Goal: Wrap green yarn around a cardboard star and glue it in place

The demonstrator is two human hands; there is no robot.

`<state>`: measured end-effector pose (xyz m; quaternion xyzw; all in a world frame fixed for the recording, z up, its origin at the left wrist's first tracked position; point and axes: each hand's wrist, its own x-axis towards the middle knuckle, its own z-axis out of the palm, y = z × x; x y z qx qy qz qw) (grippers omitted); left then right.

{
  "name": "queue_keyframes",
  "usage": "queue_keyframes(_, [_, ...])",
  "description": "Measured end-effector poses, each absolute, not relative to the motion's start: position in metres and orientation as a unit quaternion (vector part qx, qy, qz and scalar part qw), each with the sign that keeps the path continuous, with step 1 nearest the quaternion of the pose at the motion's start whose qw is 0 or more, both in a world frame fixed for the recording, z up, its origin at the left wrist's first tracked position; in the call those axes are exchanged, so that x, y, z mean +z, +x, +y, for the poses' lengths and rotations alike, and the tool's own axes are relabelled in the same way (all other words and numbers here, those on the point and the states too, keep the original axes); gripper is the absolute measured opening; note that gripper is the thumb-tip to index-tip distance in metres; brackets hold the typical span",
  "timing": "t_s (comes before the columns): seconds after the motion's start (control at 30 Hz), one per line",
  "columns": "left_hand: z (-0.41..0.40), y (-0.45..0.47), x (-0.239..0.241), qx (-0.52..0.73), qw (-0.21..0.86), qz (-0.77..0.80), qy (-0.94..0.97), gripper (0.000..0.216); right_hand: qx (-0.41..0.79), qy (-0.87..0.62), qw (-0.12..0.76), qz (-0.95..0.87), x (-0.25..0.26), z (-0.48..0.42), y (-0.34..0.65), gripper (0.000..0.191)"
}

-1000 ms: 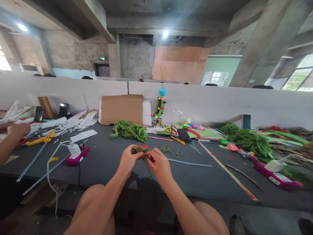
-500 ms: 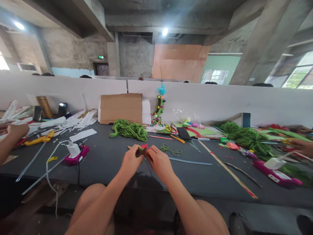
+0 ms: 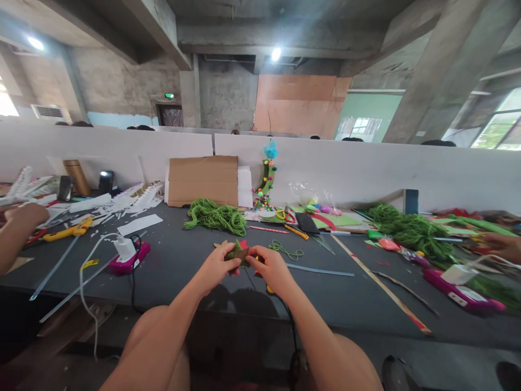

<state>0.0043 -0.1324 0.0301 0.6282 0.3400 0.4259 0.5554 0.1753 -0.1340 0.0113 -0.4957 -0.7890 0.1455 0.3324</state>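
Above the dark table, my left hand (image 3: 216, 268) pinches a small pointed craft piece (image 3: 241, 253), green and brown and perhaps star-shaped. My right hand (image 3: 273, 268) is closed with its fingertips at the piece's right edge. Just behind it shows a red pointed piece (image 3: 243, 244), and a tan cardboard point (image 3: 218, 245) sticks out at the left. Below my right hand, a yellow tool (image 3: 269, 289) with a black cord is mostly hidden. A loose loop of green yarn (image 3: 286, 250) lies to the right, and a green yarn bundle (image 3: 215, 216) lies behind.
A clear strip (image 3: 321, 270) and a wooden stick (image 3: 382, 285) lie to the right. Purple power strips (image 3: 130, 259) stand on both sides. A decorated green crescent (image 3: 266, 178) stands against the white partition. Other people's hands (image 3: 25, 219) work at both sides.
The craft piece has turned, so more of its green and brown faces shows. My right hand has shifted slightly, and the yellow tool and its cord now show beneath it.
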Motion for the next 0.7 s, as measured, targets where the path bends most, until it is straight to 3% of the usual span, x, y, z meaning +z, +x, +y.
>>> queue_keyframes(0.23, [-0.123,0.005,0.02,0.447,0.546,0.384,0.595,0.023,0.154,-0.503,0.341,-0.779,0.009,-0.136,0.171,0.025])
queue_keyframes(0.7, [-0.123,-0.006,0.024,0.405,0.487,0.417,0.651,0.016,0.004,-0.49,0.332,-0.806,0.026,-0.147,0.176,0.011])
